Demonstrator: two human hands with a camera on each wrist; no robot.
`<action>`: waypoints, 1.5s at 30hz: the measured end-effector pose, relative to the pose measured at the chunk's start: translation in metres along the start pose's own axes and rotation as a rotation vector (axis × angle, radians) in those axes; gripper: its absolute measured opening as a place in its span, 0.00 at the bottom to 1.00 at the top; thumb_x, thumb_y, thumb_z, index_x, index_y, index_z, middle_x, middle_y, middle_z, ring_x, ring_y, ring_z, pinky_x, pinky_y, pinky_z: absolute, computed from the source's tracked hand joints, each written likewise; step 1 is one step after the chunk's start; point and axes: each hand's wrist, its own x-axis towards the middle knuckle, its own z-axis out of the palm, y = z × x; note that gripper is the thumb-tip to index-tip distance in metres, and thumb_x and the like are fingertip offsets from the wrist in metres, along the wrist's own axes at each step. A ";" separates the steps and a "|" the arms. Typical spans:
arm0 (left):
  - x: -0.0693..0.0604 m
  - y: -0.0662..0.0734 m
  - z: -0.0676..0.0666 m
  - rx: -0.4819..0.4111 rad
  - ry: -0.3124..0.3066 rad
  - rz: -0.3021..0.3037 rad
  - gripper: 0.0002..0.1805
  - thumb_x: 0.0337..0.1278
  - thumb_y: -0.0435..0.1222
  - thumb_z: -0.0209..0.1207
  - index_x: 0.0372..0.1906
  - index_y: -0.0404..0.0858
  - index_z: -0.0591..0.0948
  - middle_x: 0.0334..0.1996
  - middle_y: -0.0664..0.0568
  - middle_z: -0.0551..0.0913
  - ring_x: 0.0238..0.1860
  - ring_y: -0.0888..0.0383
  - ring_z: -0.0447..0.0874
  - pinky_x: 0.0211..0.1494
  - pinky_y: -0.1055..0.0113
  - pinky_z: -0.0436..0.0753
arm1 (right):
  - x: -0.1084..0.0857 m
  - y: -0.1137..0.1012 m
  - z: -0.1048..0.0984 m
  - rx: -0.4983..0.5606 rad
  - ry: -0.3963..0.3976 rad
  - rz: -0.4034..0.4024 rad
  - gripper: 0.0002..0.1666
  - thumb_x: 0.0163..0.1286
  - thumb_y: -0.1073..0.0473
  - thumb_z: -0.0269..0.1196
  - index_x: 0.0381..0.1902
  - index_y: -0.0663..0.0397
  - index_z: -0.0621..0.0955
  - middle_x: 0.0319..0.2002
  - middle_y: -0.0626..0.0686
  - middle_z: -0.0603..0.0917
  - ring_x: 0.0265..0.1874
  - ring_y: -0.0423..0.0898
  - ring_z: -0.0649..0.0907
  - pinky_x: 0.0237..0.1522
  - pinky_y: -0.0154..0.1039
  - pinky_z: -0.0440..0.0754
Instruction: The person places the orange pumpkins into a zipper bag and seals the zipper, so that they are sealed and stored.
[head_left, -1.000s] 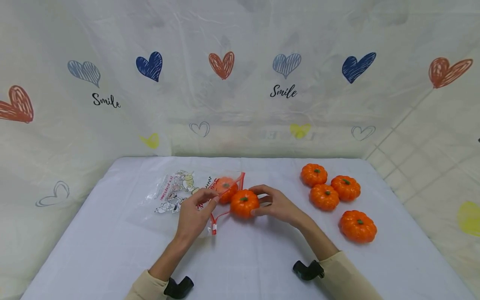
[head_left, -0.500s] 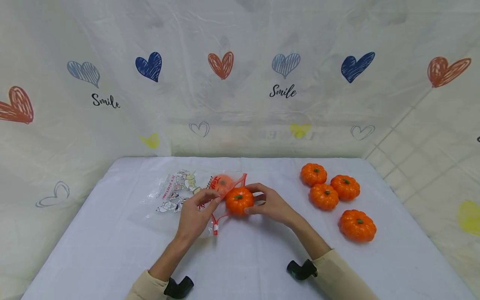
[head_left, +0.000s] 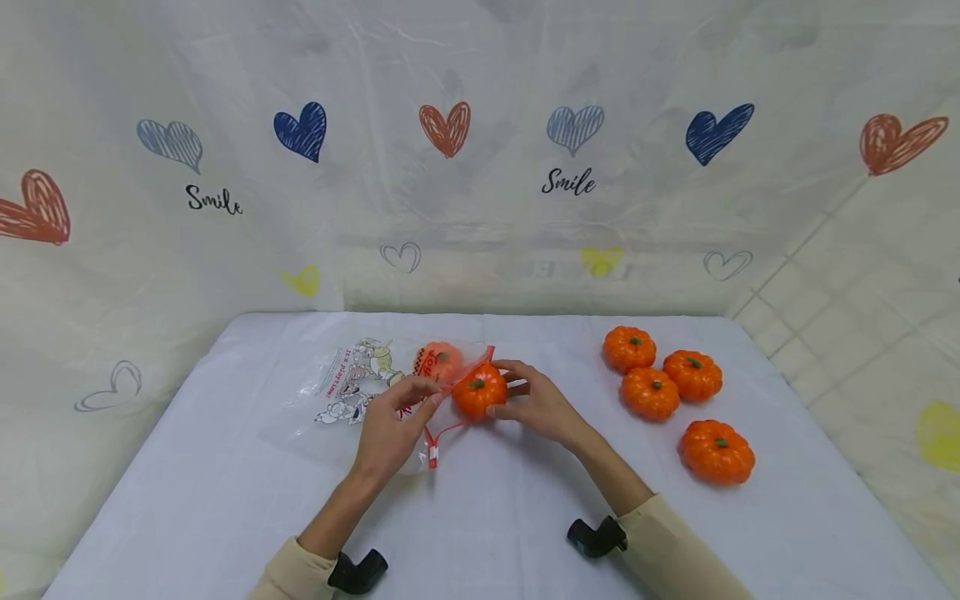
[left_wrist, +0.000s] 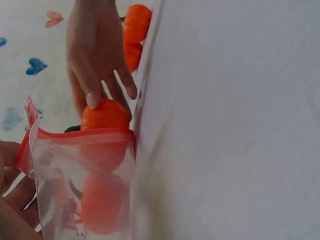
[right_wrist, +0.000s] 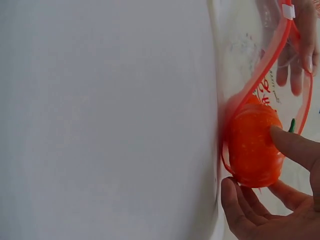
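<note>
I have the left hand (head_left: pixel 397 421) pinching the red rim (left_wrist: pixel 55 134) of the clear zip bag (left_wrist: pixel 54 162), and the right hand (head_left: pixel 543 404) gripping a toy pumpkin (head_left: pixel 482 393) partway into its right-side mouth. Caution: if the rim sags, the pumpkin may snag, dragging the bag right.

the head view looks forward and down over the surface (head_left: pixel 225 500) from the person's side, far enough back to take in both sleeves (head_left: pixel 682 550) and the backdrop (head_left: pixel 487 67). the left wrist view sits low and close, turned sideways so the surface fills its right half, facing past the left hand (head_left: pixel 393 421) to the right hand (head_left: pixel 536 404). the right wrist view, also close and sideways, has the surface on its left and faces the left hand. all three share both hands, the bag (head_left: pixel 348 379) and the gripped pumpkin (head_left: pixel 480 393).
</note>
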 end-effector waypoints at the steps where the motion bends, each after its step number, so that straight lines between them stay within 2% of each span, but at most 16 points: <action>1: 0.000 0.000 0.000 0.003 0.000 -0.001 0.06 0.69 0.41 0.66 0.47 0.50 0.87 0.48 0.58 0.90 0.54 0.56 0.86 0.61 0.54 0.82 | 0.001 0.000 0.000 0.000 0.003 0.001 0.41 0.64 0.57 0.75 0.73 0.44 0.73 0.64 0.59 0.80 0.59 0.57 0.84 0.60 0.55 0.86; 7: 0.000 0.001 0.000 0.006 -0.004 -0.010 0.06 0.70 0.41 0.65 0.47 0.51 0.87 0.48 0.58 0.90 0.54 0.56 0.86 0.60 0.57 0.81 | 0.003 -0.001 0.004 0.013 0.025 0.020 0.37 0.65 0.58 0.74 0.69 0.54 0.73 0.64 0.59 0.81 0.59 0.57 0.84 0.62 0.54 0.85; 13: -0.001 -0.001 0.000 -0.011 -0.007 -0.007 0.06 0.69 0.40 0.66 0.47 0.51 0.87 0.48 0.58 0.90 0.54 0.56 0.87 0.62 0.52 0.82 | 0.003 -0.002 0.008 0.015 0.039 0.023 0.34 0.65 0.60 0.74 0.65 0.61 0.74 0.62 0.60 0.81 0.58 0.58 0.85 0.62 0.52 0.85; 18: -0.002 -0.003 -0.001 -0.024 -0.013 -0.005 0.06 0.70 0.40 0.66 0.47 0.49 0.87 0.47 0.57 0.90 0.54 0.56 0.87 0.64 0.49 0.82 | 0.004 -0.001 0.011 0.036 0.034 0.017 0.32 0.64 0.61 0.74 0.64 0.61 0.75 0.61 0.60 0.82 0.57 0.58 0.85 0.61 0.52 0.85; 25: -0.002 -0.004 -0.001 -0.027 -0.013 -0.007 0.06 0.70 0.40 0.65 0.47 0.50 0.87 0.47 0.57 0.90 0.54 0.56 0.87 0.63 0.51 0.82 | 0.005 0.000 0.012 0.044 0.041 0.027 0.33 0.64 0.59 0.75 0.65 0.57 0.76 0.60 0.61 0.83 0.54 0.58 0.86 0.57 0.52 0.87; 31: 0.000 -0.003 -0.001 -0.028 -0.015 0.002 0.06 0.70 0.40 0.65 0.48 0.50 0.87 0.50 0.57 0.90 0.54 0.56 0.87 0.65 0.49 0.82 | 0.009 0.000 0.012 0.041 0.049 0.027 0.33 0.65 0.59 0.75 0.66 0.55 0.76 0.60 0.61 0.83 0.53 0.57 0.87 0.54 0.50 0.89; 36: 0.001 -0.002 -0.001 -0.020 -0.019 0.011 0.06 0.70 0.41 0.65 0.48 0.51 0.87 0.51 0.58 0.90 0.55 0.57 0.87 0.64 0.53 0.83 | 0.011 -0.001 0.014 0.068 0.059 0.027 0.34 0.65 0.60 0.74 0.66 0.55 0.76 0.61 0.62 0.82 0.54 0.57 0.87 0.51 0.47 0.90; 39: 0.001 -0.003 -0.001 -0.017 -0.018 0.010 0.06 0.70 0.41 0.66 0.48 0.51 0.87 0.49 0.58 0.90 0.54 0.58 0.87 0.63 0.56 0.83 | 0.013 -0.001 0.016 0.103 0.063 0.026 0.34 0.65 0.61 0.74 0.66 0.57 0.75 0.61 0.63 0.82 0.53 0.57 0.87 0.48 0.45 0.91; 45: 0.000 -0.003 -0.001 -0.027 -0.010 0.014 0.06 0.70 0.42 0.66 0.47 0.50 0.87 0.47 0.58 0.90 0.53 0.57 0.87 0.62 0.52 0.83 | 0.015 -0.001 0.020 0.137 0.078 0.022 0.33 0.65 0.61 0.74 0.66 0.59 0.76 0.59 0.63 0.82 0.52 0.57 0.88 0.47 0.44 0.91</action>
